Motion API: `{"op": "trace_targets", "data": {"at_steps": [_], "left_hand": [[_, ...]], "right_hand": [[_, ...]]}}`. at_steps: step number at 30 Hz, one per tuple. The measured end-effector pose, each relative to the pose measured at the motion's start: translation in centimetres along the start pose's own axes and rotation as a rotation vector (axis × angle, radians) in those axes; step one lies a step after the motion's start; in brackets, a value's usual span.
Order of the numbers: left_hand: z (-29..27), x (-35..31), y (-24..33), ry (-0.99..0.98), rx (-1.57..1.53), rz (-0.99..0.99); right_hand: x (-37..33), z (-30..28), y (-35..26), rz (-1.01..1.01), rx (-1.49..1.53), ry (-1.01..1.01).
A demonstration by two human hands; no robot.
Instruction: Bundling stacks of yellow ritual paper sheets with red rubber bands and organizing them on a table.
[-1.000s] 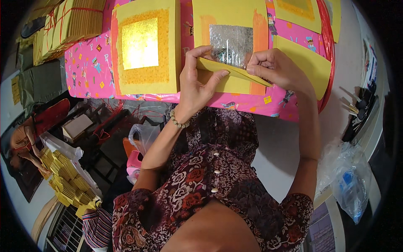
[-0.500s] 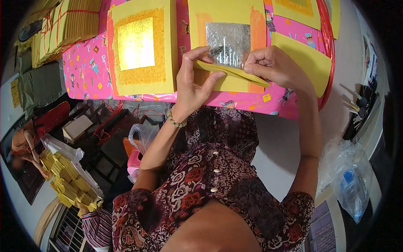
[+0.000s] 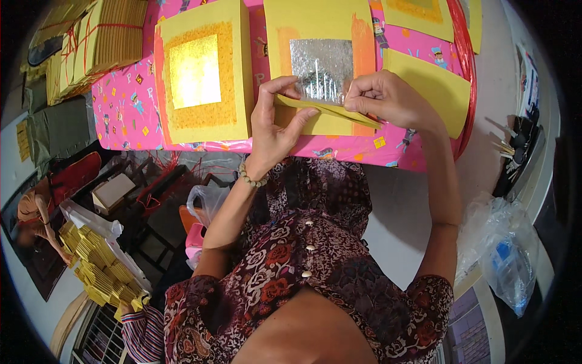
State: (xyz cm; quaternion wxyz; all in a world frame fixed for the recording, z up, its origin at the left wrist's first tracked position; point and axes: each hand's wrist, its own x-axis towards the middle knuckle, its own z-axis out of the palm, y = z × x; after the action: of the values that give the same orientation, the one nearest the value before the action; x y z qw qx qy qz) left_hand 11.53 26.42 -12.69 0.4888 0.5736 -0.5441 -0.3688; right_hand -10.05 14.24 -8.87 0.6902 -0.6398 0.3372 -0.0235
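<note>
Head view: left hand (image 3: 274, 128) and right hand (image 3: 391, 100) pinch yellow paper (image 3: 333, 111), grips narrow, at 1 o'clock; gold-foil sheet (image 3: 195, 71) at 11.

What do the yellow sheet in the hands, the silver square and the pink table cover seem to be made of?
Yellow sheet: matte, probably paper or thin card, going by its thin, folded edge.
Silver square: shiny metallic foil or foil-coated paper, judging by its rippled glints.
Pink table cover: likely printed plastic, with glossy creases along its edge.
</note>
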Motion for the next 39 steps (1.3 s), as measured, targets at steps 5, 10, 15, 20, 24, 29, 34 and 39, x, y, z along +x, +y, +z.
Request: {"op": "trace_targets", "data": {"at_steps": [5,10,15,20,24,29,34,39], "left_hand": [[-0.1,0.0,0.7,-0.008,0.001,-0.021],[0.3,-0.3,-0.3,0.095,-0.242,-0.053],[0.2,0.2,-0.1,0.160,-0.320,0.021],[0.6,0.6,0.6,0.158,-0.369,0.106],[-0.6,-0.1,0.2,0.081,-0.183,0.167],[-2.1,-0.6,1.5,-0.278,0.008,0.254],[-1.4,-0.5,2.4,-0.273,-0.045,0.009],[1.6,1.2,2.2,-0.122,-0.560,-0.202]], "right_hand": [[-0.3,0.1,0.4,-0.054,0.018,-0.003],[-2.1,1.5,-2.7,-0.191,-0.021,0.221],[-6.8,3.1,-3.0,-0.343,0.194,0.626],[-7.2,5.9,-0.7,-0.016,0.433,0.706],[-5.2,6.4,-1.6,0.039,0.854,0.539],[-3.5,7.6,0.8,-0.072,0.460,0.674],[-3.5,10.7,0.3,-0.326,-0.644,1.035],[-3.6,13.8,-0.5,-0.179,-0.746,0.964]]}}
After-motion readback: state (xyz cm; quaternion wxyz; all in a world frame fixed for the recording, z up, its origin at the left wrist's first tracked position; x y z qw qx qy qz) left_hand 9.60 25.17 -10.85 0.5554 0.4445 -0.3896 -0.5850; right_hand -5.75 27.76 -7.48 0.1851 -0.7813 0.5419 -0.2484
